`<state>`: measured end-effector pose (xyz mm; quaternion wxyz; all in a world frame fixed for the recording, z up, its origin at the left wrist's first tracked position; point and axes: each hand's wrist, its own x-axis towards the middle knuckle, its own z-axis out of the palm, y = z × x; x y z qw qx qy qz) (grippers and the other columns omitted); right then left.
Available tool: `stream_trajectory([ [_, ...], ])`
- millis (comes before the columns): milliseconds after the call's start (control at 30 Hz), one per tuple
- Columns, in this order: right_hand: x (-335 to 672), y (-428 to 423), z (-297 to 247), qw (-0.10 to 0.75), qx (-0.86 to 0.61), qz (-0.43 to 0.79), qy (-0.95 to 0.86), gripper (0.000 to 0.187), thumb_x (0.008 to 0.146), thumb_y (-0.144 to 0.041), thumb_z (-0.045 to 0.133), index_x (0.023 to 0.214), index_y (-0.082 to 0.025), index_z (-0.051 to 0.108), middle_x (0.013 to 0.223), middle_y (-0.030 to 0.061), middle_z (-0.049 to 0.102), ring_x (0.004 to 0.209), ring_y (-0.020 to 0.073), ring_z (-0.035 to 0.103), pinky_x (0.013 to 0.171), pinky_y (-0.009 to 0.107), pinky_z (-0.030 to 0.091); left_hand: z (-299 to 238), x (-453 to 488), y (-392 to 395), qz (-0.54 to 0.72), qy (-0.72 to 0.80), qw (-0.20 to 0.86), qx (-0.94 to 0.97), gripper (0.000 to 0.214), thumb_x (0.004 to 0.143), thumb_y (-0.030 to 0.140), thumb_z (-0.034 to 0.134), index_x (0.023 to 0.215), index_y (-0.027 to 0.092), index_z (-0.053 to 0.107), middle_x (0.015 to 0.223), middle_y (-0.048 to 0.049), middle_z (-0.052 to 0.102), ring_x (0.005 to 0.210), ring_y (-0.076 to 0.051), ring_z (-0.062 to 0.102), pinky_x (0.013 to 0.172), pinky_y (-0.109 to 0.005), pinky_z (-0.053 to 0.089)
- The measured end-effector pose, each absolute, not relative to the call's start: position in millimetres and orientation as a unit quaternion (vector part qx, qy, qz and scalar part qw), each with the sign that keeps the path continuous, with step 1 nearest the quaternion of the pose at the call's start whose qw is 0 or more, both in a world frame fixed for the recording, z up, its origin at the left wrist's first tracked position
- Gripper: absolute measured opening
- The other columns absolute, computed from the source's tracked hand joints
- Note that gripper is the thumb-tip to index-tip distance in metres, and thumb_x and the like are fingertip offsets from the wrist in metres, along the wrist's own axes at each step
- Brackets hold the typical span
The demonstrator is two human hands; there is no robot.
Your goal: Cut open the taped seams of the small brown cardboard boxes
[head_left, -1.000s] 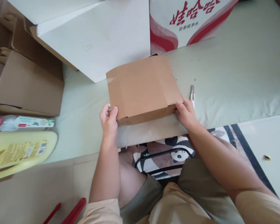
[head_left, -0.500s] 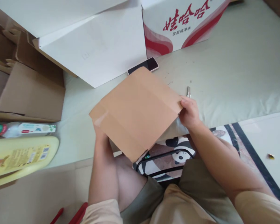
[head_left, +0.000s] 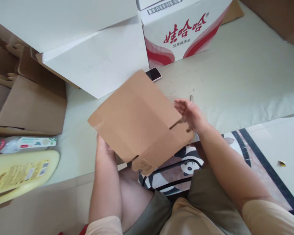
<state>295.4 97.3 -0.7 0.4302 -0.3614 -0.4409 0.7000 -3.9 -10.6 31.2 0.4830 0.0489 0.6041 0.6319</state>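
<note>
A flat brown cardboard box (head_left: 137,120) hangs tilted above the front edge of the pale green surface (head_left: 235,81). My left hand (head_left: 101,147) grips it from underneath at its left side, fingers hidden behind the board. My right hand (head_left: 189,112) is at the box's right corner, fingers spread and apart from the board, holding nothing. A dark phone (head_left: 153,74) lies just beyond the box's far corner. A small metal blade (head_left: 191,98) lies behind my right hand.
A large white carton (head_left: 88,49) and a red-and-white printed carton (head_left: 183,29) stand at the back. Brown cardboard boxes (head_left: 26,104) are stacked at left, with a bottle (head_left: 24,143) and a yellow pack (head_left: 19,173) below them. A panda-print mat (head_left: 186,160) lies under my legs.
The box was lifted off the surface, turned and tilted toward me. My right hand let go of its right corner and opened. The phone came into view behind it.
</note>
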Motion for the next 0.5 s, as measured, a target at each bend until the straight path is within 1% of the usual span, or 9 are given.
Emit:
stream_trajectory([
  [67, 294.8, 94.7, 3.3, 0.425, -0.346, 0.73, -0.408, 0.057, 0.07, -0.077, 0.063, 0.103, -0.031, 0.067, 0.106, 0.0038, 0.074, 0.104, 0.0259, 0.069, 0.09, 0.043, 0.054, 28.5, -8.1, -7.8, 0.644, 0.573, 0.504, 0.058, 0.033, 0.071, 0.043, 0.076, 0.082, 0.014, 0.065, 0.071, -0.0033, 0.069, 0.062, -0.02, 0.065, 0.058, -0.033, 0.056],
  [133, 293.5, 88.4, 4.1, 0.412, -0.322, 0.748, -0.408, 0.061, 0.065, -0.079, 0.066, 0.101, -0.03, 0.067, 0.104, 0.004, 0.074, 0.103, 0.0275, 0.069, 0.086, 0.044, 0.055, 26.0, -10.8, -3.1, 0.675, 0.53, 0.507, 0.083, 0.031, 0.078, 0.045, 0.07, 0.087, 0.015, 0.066, 0.076, -0.0035, 0.072, 0.067, -0.02, 0.068, 0.062, -0.033, 0.057],
  [200, 290.8, 78.3, 1.6, 0.394, -0.319, 0.753, -0.42, 0.059, 0.06, -0.07, 0.078, 0.1, -0.028, 0.067, 0.099, 0.0038, 0.074, 0.097, 0.0259, 0.069, 0.082, 0.041, 0.056, 23.4, -10.9, 1.9, 0.697, 0.511, 0.494, 0.096, 0.027, 0.084, 0.04, 0.065, 0.092, 0.014, 0.067, 0.081, -0.0041, 0.074, 0.071, -0.019, 0.069, 0.066, -0.032, 0.057],
  [267, 287.8, 67.1, -2.3, 0.384, -0.347, 0.753, -0.406, 0.051, 0.058, -0.053, 0.087, 0.094, -0.025, 0.067, 0.084, 0.0018, 0.073, 0.077, 0.0192, 0.068, 0.068, 0.032, 0.056, 21.2, -8.2, 5.4, 0.699, 0.524, 0.478, 0.086, 0.02, 0.086, 0.033, 0.064, 0.09, 0.014, 0.066, 0.078, -0.0037, 0.073, 0.067, -0.018, 0.068, 0.066, -0.032, 0.057],
  [300, 286.8, 62.0, -3.7, 0.388, -0.363, 0.757, -0.381, 0.046, 0.058, -0.047, 0.089, 0.089, -0.023, 0.066, 0.074, -0.0002, 0.071, 0.063, 0.0145, 0.063, 0.056, 0.026, 0.051, 20.4, -6.0, 6.1, 0.699, 0.529, 0.474, 0.077, 0.018, 0.086, 0.031, 0.064, 0.089, 0.014, 0.066, 0.076, -0.0034, 0.073, 0.065, -0.018, 0.067, 0.067, -0.032, 0.057],
  [367, 288.1, 53.8, -3.8, 0.393, -0.38, 0.77, -0.328, 0.039, 0.06, -0.044, 0.087, 0.076, -0.021, 0.061, 0.056, -0.0049, 0.059, 0.041, 0.0064, 0.041, 0.036, 0.02, 0.032, 19.7, -0.2, 5.2, 0.713, 0.514, 0.471, 0.071, 0.018, 0.087, 0.032, 0.061, 0.089, 0.015, 0.067, 0.078, -0.004, 0.074, 0.071, -0.018, 0.068, 0.072, -0.032, 0.057],
  [400, 290.9, 50.5, -2.2, 0.393, -0.383, 0.775, -0.313, 0.039, 0.061, -0.045, 0.086, 0.071, -0.02, 0.057, 0.048, -0.0072, 0.052, 0.036, 0.0042, 0.03, 0.033, 0.02, 0.023, 19.9, 3.0, 3.5, 0.722, 0.5, 0.472, 0.071, 0.02, 0.088, 0.033, 0.058, 0.091, 0.016, 0.068, 0.081, -0.0044, 0.074, 0.076, -0.019, 0.07, 0.075, -0.033, 0.057],
  [433, 295.6, 47.4, 0.6, 0.39, -0.384, 0.778, -0.307, 0.04, 0.061, -0.046, 0.084, 0.066, -0.02, 0.054, 0.042, -0.0092, 0.044, 0.033, 0.0031, 0.023, 0.031, 0.02, 0.018, 20.5, 6.1, 1.1, 0.728, 0.486, 0.477, 0.074, 0.022, 0.088, 0.036, 0.056, 0.091, 0.018, 0.069, 0.084, -0.0049, 0.075, 0.082, -0.02, 0.071, 0.079, -0.033, 0.057],
  [500, 311.6, 40.8, 9.4, 0.384, -0.391, 0.775, -0.316, 0.044, 0.063, -0.049, 0.082, 0.06, -0.022, 0.047, 0.035, -0.012, 0.029, 0.032, 0.003, 0.015, 0.031, 0.02, 0.014, 22.5, 11.2, -5.2, 0.729, 0.462, 0.496, 0.096, 0.026, 0.087, 0.04, 0.054, 0.09, 0.019, 0.07, 0.086, -0.0061, 0.074, 0.088, -0.022, 0.071, 0.082, -0.034, 0.057],
])
